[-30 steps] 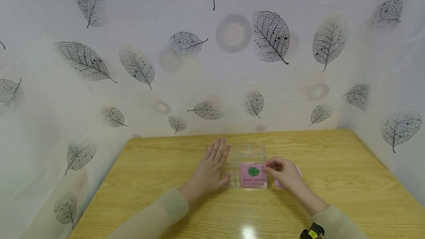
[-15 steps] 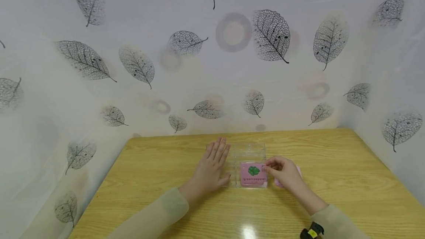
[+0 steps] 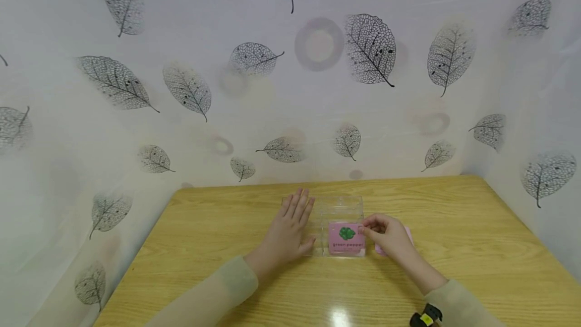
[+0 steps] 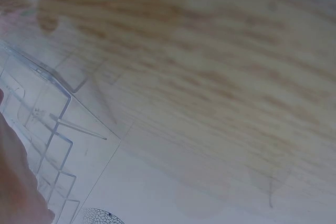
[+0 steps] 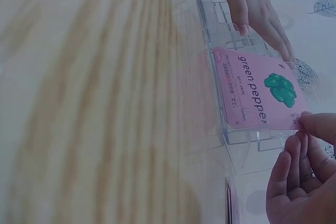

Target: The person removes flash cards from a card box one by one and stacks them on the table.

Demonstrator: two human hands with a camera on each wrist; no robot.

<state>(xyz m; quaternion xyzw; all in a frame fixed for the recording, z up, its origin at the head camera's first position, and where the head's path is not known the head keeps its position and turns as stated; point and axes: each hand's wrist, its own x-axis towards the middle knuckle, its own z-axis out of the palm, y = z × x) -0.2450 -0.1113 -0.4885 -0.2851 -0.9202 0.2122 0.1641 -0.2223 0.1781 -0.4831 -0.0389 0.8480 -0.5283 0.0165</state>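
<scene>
A pink picture card [image 3: 346,246] reading "green pepper", with a green pepper drawn on it, stands in the front right section of a clear plastic organizer box [image 3: 342,206]. My right hand [image 3: 391,238] pinches the card's upper right corner between thumb and index finger; the right wrist view shows this card [image 5: 247,87] seated in the box. My left hand [image 3: 287,233] rests with straight, spread fingers over the box's left part and covers much of it. The left wrist view catches only part of that hand [image 4: 18,182] beside the clear dividers.
More pink cards [image 3: 380,251] lie on the table to the right of the box, partly under my right hand. The wooden table [image 3: 204,246] meets a leaf-patterned white backdrop [image 3: 313,105] at its back and sides. A black band [image 3: 426,316] sits at the right sleeve.
</scene>
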